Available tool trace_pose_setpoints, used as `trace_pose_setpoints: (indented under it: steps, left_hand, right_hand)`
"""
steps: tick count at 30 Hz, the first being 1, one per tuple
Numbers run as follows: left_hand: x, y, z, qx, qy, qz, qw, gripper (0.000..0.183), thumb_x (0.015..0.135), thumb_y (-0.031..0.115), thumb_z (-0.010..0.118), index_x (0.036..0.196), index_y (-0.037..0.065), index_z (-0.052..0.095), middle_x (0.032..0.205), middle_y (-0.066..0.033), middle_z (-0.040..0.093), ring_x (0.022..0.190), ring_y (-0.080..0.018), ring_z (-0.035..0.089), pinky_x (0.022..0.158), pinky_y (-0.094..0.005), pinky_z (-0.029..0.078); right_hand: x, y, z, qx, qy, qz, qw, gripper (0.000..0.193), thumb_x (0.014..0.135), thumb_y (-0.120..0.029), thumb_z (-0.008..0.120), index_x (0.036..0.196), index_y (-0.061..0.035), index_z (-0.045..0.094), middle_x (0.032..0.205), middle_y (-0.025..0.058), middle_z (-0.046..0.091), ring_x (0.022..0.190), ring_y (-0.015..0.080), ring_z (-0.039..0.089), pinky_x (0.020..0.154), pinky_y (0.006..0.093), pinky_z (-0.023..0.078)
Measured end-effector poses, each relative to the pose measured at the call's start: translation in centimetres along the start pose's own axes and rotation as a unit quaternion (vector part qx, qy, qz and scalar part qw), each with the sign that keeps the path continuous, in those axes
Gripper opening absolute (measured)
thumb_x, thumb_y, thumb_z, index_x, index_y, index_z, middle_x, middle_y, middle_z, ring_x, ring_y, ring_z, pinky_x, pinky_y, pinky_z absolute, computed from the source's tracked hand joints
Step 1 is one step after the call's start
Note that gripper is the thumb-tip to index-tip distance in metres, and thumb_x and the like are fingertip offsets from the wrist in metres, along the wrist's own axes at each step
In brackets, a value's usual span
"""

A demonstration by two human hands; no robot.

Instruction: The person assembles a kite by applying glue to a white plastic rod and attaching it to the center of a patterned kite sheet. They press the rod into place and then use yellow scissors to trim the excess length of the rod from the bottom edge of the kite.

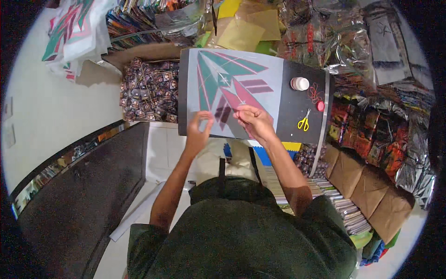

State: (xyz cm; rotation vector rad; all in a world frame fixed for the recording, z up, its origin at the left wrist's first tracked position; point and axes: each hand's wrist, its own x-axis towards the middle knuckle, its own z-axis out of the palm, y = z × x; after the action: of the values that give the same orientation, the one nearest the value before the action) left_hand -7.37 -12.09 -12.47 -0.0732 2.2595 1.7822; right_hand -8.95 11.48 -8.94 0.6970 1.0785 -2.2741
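A pale sheet with a green, pink and maroon pointed kite shape lies on a black board. A thin light stick or stripe runs down its middle, and fine white thread curves loosely over it. My right hand is over the kite's lower pink part, thumb and fingers pinched together near the whitish lower end of that line. What it pinches is too small to make out. By the sheet's lower left edge, my left hand has bent fingers, with thumb and forefinger apart and nothing visible between them.
On the board's right side are a white-lidded jar, red thread, a red cap and yellow-handled scissors. A box of small bundled packs stands left. Plastic-wrapped stacks crowd the back and right.
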Motion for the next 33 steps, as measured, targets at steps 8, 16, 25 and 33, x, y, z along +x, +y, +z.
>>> trace_pose_setpoints:
  steps: [8, 16, 25, 33]
  left_hand:
    - [-4.3, 13.2, 4.0, -0.024, 0.051, 0.088, 0.995, 0.032, 0.082, 0.002, 0.073, 0.112, 0.001, 0.065, 0.096, -0.0081, 0.069, 0.087, -0.0147, 0.064, 0.08, -0.0281, 0.05]
    - [-6.5, 15.4, 0.9, 0.024, 0.117, 0.113, 0.986, 0.02, 0.079, 0.001, 0.074, 0.098, 0.001, 0.073, 0.094, -0.0079, 0.072, 0.083, -0.0141, 0.064, 0.077, -0.0281, 0.05]
    - [-7.8, 11.9, -9.8, 0.141, 0.109, 0.208, 0.962, 0.005, 0.08, 0.009, 0.074, 0.085, 0.007, 0.074, 0.087, -0.0044, 0.074, 0.078, -0.0187, 0.067, 0.081, -0.0327, 0.04]
    - [-7.6, 7.3, -18.1, 0.042, 0.023, 0.129, 0.991, 0.007, 0.085, 0.004, 0.07, 0.09, -0.002, 0.072, 0.089, -0.0082, 0.073, 0.084, -0.0143, 0.066, 0.081, -0.0285, 0.049]
  right_hand:
    - [-6.6, -2.8, 4.7, 0.052, -0.082, -0.023, 0.995, 0.033, 0.092, -0.007, 0.065, 0.123, -0.0051, 0.058, 0.105, 0.0123, 0.071, 0.098, 0.0172, 0.068, 0.087, 0.0298, 0.054]
    - [-9.4, -1.3, 8.2, -0.051, -0.086, -0.065, 0.993, 0.03, 0.091, -0.008, 0.067, 0.12, -0.0039, 0.059, 0.105, 0.0123, 0.072, 0.098, 0.0126, 0.067, 0.081, 0.0237, 0.051]
    - [-9.0, 5.2, 17.2, -0.173, -0.012, -0.195, 0.965, 0.025, 0.089, -0.007, 0.069, 0.113, -0.0023, 0.062, 0.097, 0.0095, 0.074, 0.093, 0.0091, 0.066, 0.083, 0.0244, 0.05]
    - [-6.9, 12.3, 24.1, -0.154, 0.099, -0.218, 0.959, 0.021, 0.086, -0.008, 0.073, 0.105, -0.0042, 0.064, 0.086, 0.0052, 0.073, 0.075, 0.0053, 0.063, 0.058, 0.0201, 0.043]
